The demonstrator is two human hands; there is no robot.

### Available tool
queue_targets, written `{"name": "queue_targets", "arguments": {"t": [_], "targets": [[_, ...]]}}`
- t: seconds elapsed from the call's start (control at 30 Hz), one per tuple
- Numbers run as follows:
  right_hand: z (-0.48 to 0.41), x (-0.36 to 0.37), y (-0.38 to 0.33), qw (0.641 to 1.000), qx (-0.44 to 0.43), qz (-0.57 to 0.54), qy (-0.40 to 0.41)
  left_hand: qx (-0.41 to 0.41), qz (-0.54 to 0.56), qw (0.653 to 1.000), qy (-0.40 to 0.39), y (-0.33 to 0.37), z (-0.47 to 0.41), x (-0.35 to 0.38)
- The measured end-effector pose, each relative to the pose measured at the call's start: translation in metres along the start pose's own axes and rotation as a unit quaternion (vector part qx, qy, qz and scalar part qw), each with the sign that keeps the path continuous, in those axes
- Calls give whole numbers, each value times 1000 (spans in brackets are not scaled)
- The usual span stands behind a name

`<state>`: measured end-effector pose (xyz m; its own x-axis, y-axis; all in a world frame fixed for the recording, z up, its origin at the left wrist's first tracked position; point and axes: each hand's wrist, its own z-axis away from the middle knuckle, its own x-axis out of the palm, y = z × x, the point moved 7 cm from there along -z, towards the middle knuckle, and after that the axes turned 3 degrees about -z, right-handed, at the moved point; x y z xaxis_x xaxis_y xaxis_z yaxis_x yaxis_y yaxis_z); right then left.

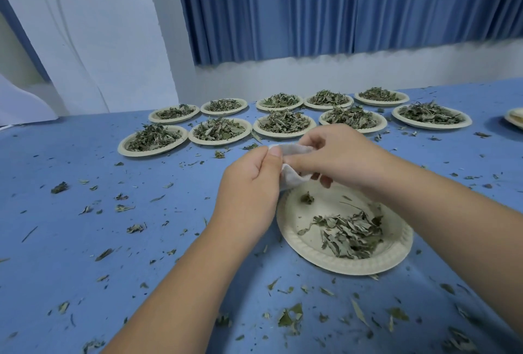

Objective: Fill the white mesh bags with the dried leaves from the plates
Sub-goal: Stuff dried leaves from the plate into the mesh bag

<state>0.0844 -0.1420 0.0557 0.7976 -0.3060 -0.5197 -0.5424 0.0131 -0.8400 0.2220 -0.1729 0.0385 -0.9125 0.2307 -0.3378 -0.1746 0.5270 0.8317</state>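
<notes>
White mesh bag (293, 177) hangs pinched between both hands above the far rim of a round beige paper plate (396, 257) holding dried green leaves (349, 233). Left hand (252, 181) and right hand (336, 152) each grip its cloth with curled fingers, over the blue table (85, 240).

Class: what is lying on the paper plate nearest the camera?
A small pile of dried leaves and one stray fragment. The right hand and white mesh bag cover its far rim.
</notes>
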Motion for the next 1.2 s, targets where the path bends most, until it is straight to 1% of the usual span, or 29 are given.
{"name": "queue_targets", "arguments": {"t": [0.03,0.1,0.17,0.2,0.27,0.3,0.4,0.47,0.57,0.67,0.87,1.0,1.13,1.2], "targets": [[5,-5,4,1000,9,-7,-5,-2,-6,1000,11,-2,-1,-2],[15,-20,11,1000,17,22,2,-8,-17,999,34,-4,-1,-5],[28,-35,16,995,16,93,16,-13,-18,999,44,-5,-1,-6],[33,-40,18,989,19,148,10,-14,-21,999,45,-5,-1,-5],[45,-42,25,963,37,264,-33,-15,-26,999,42,-6,-1,-3],[52,-42,29,949,49,306,-56,-16,-27,999,39,-6,-1,-2],[67,-35,37,910,82,392,-106,-8,-33,999,34,-5,0,1],[73,-27,40,890,92,423,-141,-4,-36,999,35,-5,1,2],[77,-16,40,876,88,441,-172,1,-38,999,37,-4,3,3],[78,-8,39,880,76,429,-188,7,-46,998,38,-2,3,3],[76,8,31,894,41,409,-177,4,-52,998,40,-2,3,4],[76,16,24,890,32,416,-185,3,-47,998,37,-4,3,6],[73,20,21,873,37,435,-218,-2,-46,998,36,-5,3,5],[71,20,21,878,24,433,-204,-2,-45,998,37,-5,3,4]]}}
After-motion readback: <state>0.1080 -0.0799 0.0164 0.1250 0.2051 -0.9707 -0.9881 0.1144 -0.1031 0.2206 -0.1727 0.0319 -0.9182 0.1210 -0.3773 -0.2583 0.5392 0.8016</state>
